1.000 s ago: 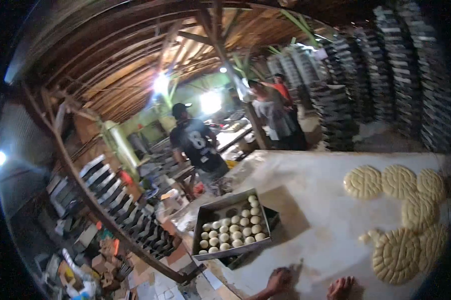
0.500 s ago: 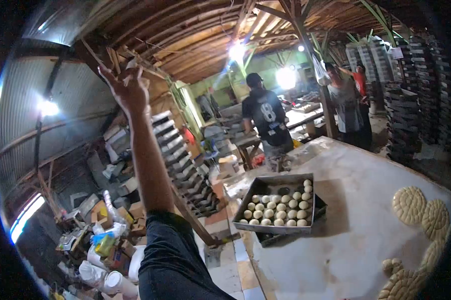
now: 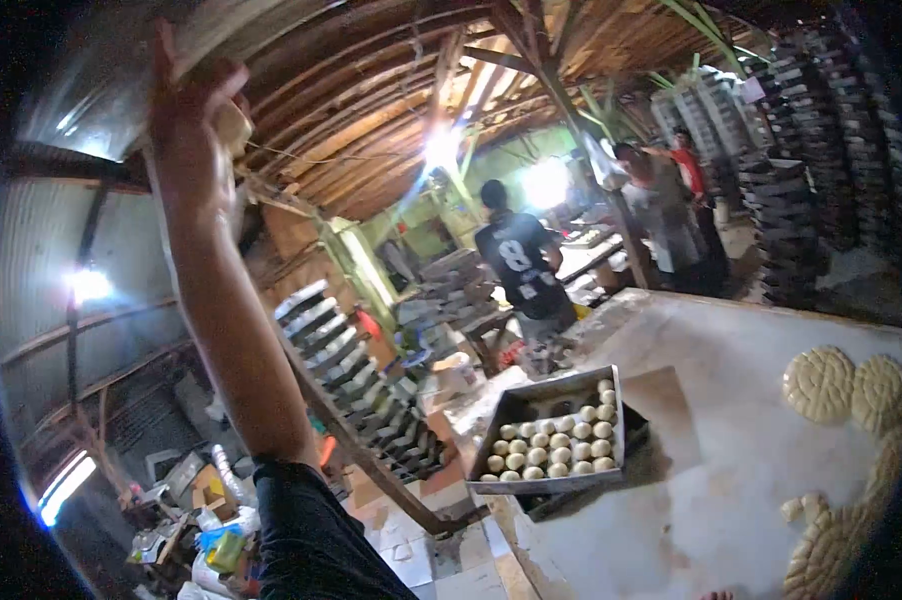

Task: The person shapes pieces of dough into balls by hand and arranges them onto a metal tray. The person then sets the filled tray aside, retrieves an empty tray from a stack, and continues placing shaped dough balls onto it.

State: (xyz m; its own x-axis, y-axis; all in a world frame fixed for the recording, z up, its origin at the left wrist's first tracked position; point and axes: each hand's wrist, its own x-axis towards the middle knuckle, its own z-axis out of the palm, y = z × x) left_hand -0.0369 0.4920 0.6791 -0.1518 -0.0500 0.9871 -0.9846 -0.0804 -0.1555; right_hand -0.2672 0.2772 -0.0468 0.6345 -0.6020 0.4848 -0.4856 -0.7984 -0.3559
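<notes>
My left hand [image 3: 199,130] is raised high at the upper left, its arm stretched up from a dark sleeve. The fingers are spread apart; a pale patch shows beside the palm, and I cannot make out what it is. At the bottom edge, only a few fingertips of my right hand [image 3: 716,596] show over the table [image 3: 611,540]. On that table a square metal tray [image 3: 546,485] holds rows of small round dough balls [image 3: 559,440], resting askew on another dark tray [image 3: 631,450]. Flattened rounds of clustered dough pieces [image 3: 819,384] lie along the right side.
A person in a dark shirt numbered 8 [image 3: 519,255] stands beyond the table; two more people [image 3: 666,215] are behind a wooden post. Tall stacks of trays [image 3: 781,230] rise at the right, another stack [image 3: 341,360] leans left. Boxes and bags [image 3: 221,540] crowd the lower left.
My raised left hand has shifted up and left in view. The view has tilted and moved slightly. Fingertips have appeared at the bottom edge.
</notes>
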